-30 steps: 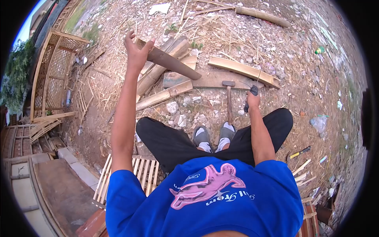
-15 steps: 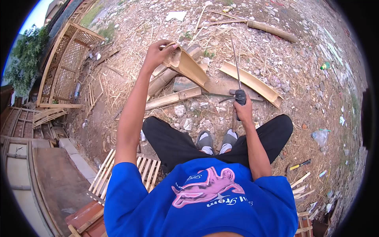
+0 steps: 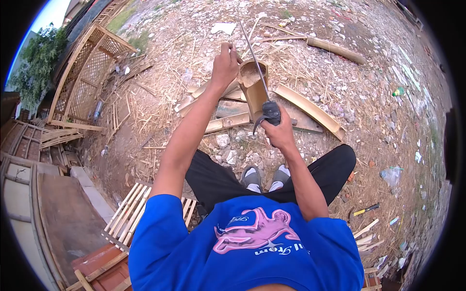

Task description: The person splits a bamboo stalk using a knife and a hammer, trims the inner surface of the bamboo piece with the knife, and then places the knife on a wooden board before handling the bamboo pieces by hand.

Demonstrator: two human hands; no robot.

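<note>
My left hand [image 3: 225, 65] grips the upper rim of a split bamboo piece [image 3: 256, 99], which stands nearly upright with its hollow side towards me. Its lower end is at a wooden board [image 3: 303, 121] on the ground. My right hand [image 3: 280, 128] is closed round the black-wrapped handle of a long thin blade [image 3: 252, 51]. The blade points up and away, passing across the bamboo's top opening. Right of the bamboo lies another split length [image 3: 310, 109]. The hammer is mostly hidden behind my right hand.
Bamboo pieces [image 3: 228, 122] lie left of the board, and a bamboo pole [image 3: 335, 50] farther off. A yellow-handled tool [image 3: 366, 209] and a plastic bag [image 3: 392, 175] lie at the right. Slatted wood [image 3: 128, 213] is at the lower left, a lattice frame [image 3: 90, 72] beyond.
The left hand has moved right, turning the bamboo more upright with its hollow side towards me. The right hand has brought the blade up and left, across the bamboo's top.
</note>
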